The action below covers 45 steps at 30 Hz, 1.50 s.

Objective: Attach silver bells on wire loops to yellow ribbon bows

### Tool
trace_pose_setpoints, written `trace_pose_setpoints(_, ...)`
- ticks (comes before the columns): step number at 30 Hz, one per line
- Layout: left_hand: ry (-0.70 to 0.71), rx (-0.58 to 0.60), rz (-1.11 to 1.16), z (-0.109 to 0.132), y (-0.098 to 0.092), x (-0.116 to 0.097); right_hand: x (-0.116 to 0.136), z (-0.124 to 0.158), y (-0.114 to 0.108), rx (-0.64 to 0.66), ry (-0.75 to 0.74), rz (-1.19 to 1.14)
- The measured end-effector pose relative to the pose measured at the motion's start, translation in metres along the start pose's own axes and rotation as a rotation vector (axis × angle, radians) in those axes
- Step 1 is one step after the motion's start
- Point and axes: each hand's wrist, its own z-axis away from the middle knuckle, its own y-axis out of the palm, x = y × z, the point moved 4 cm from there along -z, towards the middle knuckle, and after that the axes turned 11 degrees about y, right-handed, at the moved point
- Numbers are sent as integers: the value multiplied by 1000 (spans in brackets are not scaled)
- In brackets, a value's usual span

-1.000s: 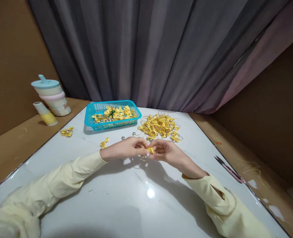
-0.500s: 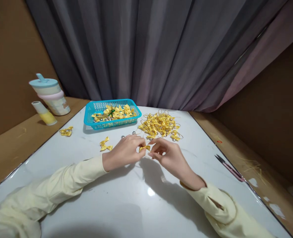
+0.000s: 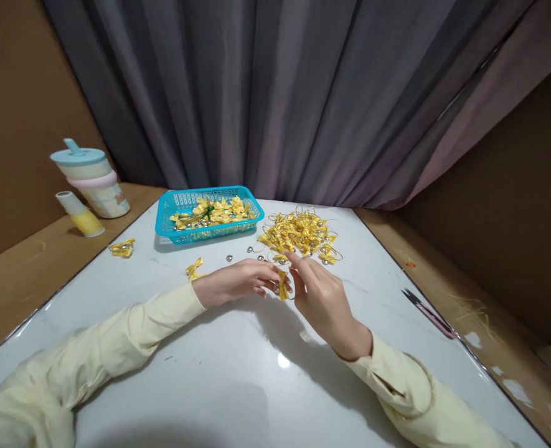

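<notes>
A yellow ribbon bow [image 3: 283,285] stands on end between my two hands over the table. My left hand [image 3: 244,278] reaches in from the left and has the bow at its fingertips, with its lower fingers somewhat apart. My right hand [image 3: 324,300] is closed, thumb and forefinger brought together at the bow's right side, where a thin gold cord loops out. The exact pinch on the cord is partly hidden. Behind the hands lies a heap of yellow bows [image 3: 298,231] with cords and small silver bells. Several loose bells [image 3: 249,249] lie just left of the heap.
A blue plastic basket [image 3: 163,231] holds more bows and bells. Another bow [image 3: 194,269] lies by my left wrist, and a small bunch [image 3: 122,248] farther left. Pink-handled scissors [image 3: 429,314] lie at the right edge. A lidded cup [image 3: 98,186] and a cone spool [image 3: 80,213] stand left.
The bow has turned from lying sideways to upright. My left fingers have straightened, and my right forefinger has moved up beside the bow.
</notes>
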Motion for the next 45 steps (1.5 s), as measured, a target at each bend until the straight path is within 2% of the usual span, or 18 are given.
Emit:
trace_pose_setpoints(6,-11,-27,64,-1,-2,4,-1,-1,5,60,-39,-37)
trace_pose_setpoints(8,-6,-24,59,0,-2,4,-2,-2,7,99,0,-98)
trace_pose_setpoints(11,36,0,41,0,-3,2,-10,-7,10,223,206,-305)
trace_pose_setpoints(15,77,32,36,0,-4,1,-19,-12,17,564,637,-743)
trace_pose_setpoints(17,84,45,37,0,-3,0,-19,-13,17,651,778,-859)
trace_pose_setpoints(19,89,45,26,0,-2,0,-19,-14,15,656,807,-866)
trace_pose_setpoints(22,87,32,4,1,-1,0,-18,-13,13,625,741,-767)
trace_pose_setpoints(24,95,31,27,1,0,0,-19,-12,12,573,648,-633)
trace_pose_setpoints(29,104,40,76,0,-1,4,-17,-9,14,461,284,-276)
trace_pose_setpoints(31,96,64,54,-1,-2,7,-17,-9,15,459,263,-226)
trace_pose_setpoints(33,90,88,40,-1,-4,10,-19,-11,13,455,337,-247)
trace_pose_setpoints(35,88,99,39,-2,-5,12,-21,-14,10,473,475,-351)
trace_pose_setpoints(39,107,94,42,-3,-7,14,-25,-15,11,618,843,-760)
trace_pose_setpoints(41,119,80,44,-3,-9,15,-24,-14,13,669,970,-974)
trace_pose_setpoints(43,126,66,46,-4,-9,15,-23,-13,16,686,999,-1050)
trace_pose_setpoints(45,135,58,44,-4,-9,15,-24,-12,17,653,894,-910)
